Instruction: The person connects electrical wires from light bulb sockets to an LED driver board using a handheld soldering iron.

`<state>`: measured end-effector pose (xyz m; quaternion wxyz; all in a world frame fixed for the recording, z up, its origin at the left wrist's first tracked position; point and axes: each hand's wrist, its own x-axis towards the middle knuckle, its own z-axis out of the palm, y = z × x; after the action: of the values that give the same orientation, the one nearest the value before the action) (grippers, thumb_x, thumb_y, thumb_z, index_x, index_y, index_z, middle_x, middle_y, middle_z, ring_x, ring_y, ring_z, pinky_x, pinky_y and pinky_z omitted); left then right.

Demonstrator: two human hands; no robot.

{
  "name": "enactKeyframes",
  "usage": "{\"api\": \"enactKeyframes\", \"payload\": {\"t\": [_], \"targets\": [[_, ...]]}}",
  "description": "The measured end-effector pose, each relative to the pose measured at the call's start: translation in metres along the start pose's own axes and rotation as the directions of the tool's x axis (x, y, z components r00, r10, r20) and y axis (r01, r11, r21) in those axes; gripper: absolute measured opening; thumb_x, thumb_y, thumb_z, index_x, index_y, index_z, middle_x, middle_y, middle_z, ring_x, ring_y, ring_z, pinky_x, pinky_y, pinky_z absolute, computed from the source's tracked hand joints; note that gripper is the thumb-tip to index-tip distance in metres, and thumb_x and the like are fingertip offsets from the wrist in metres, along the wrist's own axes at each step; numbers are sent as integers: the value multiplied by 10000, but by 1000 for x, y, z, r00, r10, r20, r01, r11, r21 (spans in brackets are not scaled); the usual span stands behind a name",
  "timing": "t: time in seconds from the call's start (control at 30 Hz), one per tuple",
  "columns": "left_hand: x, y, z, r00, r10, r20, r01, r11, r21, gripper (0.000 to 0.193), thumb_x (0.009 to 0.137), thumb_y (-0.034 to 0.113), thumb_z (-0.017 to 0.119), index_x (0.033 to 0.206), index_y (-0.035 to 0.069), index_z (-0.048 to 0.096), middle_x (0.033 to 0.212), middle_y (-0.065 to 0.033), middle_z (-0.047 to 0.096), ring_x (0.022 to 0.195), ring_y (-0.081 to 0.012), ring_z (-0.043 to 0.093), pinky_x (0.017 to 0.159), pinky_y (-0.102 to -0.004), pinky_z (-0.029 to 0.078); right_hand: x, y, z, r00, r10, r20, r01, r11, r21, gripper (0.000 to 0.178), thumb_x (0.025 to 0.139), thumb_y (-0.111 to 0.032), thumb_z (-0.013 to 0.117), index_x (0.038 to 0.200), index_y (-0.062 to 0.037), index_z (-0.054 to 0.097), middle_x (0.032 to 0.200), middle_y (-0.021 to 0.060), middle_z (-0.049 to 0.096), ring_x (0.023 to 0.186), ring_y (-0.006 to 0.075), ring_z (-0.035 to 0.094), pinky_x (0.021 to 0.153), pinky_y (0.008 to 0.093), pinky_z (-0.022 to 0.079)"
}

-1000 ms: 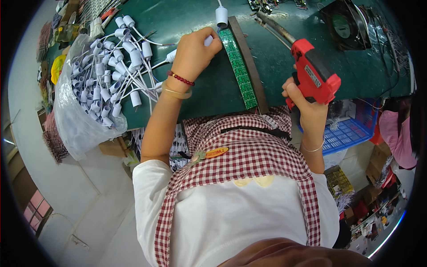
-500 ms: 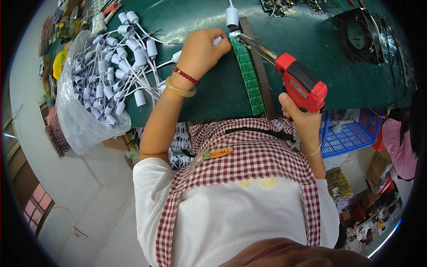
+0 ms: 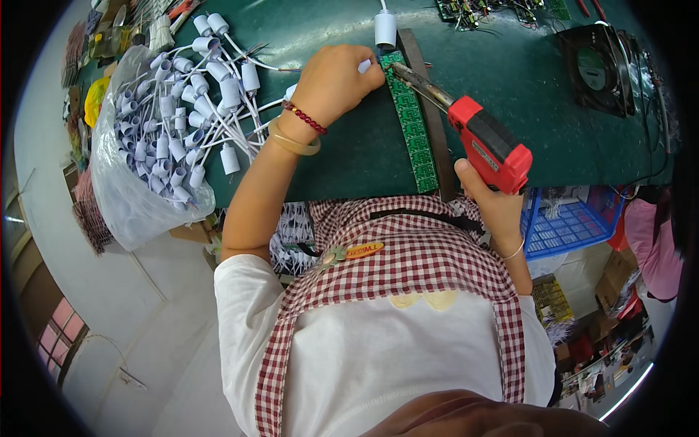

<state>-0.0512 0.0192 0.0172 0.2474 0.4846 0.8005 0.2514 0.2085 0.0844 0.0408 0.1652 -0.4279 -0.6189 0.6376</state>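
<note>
A long strip of green circuit boards (image 3: 413, 131) lies on the green table in front of me, along a dark straight bar (image 3: 431, 120). My left hand (image 3: 341, 76) is closed at the strip's far left edge, with part of a white lamp socket (image 3: 364, 66) showing between its fingers. What its fingertips pinch is hidden. Wrapped round the grip of a red and black soldering gun (image 3: 491, 142) is my right hand (image 3: 489, 202). The gun's metal tip meets the strip near its far end. Just beyond that end lies another white lamp socket (image 3: 385, 30) with its cord.
At the left, a clear plastic bag (image 3: 120, 189) spills many white corded lamp sockets (image 3: 175, 120). A black fan (image 3: 598, 71) stands at the right. Populated circuit boards (image 3: 488, 11) lie at the far edge. Below the table's right side is a blue crate (image 3: 571, 222).
The gun's tip has shifted slightly toward me along the strip. My left hand has moved a little right with its socket. The whole view has also shifted slightly.
</note>
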Motion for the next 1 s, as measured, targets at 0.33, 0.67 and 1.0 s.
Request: {"api": "enactKeyframes", "payload": {"t": [0.33, 0.67, 1.0], "targets": [[1, -4, -1, 999, -4, 41, 4, 1000, 3, 214, 771, 201, 552, 760, 3, 631, 510, -110, 550, 464, -188, 560, 503, -306, 442, -3, -3, -2, 999, 40, -19, -38, 997, 67, 225, 758, -127, 750, 910, -17, 626, 816, 3, 630, 694, 63, 567, 617, 217, 454], [1, -3, -1, 998, -29, 55, 28, 1000, 5, 227, 779, 207, 542, 766, 0, 634, 511, -107, 552, 470, -185, 555, 509, -311, 444, -4, 3, 1, 1000, 16, 0, -16, 999, -40, 207, 750, -125, 751, 883, -20, 632, 784, -6, 627, 669, 64, 560, 612, 220, 452], [-1, -3, 0, 999, -19, 33, 19, 1000, 12, 224, 776, 208, 545, 763, 2, 634, 509, -107, 547, 467, -189, 549, 508, -317, 443, 0, -7, 2, 998, 66, -14, -65, 996, 68, 204, 761, -113, 739, 897, -23, 617, 738, -21, 598, 612, 50, 536, 557, 211, 431]]}}
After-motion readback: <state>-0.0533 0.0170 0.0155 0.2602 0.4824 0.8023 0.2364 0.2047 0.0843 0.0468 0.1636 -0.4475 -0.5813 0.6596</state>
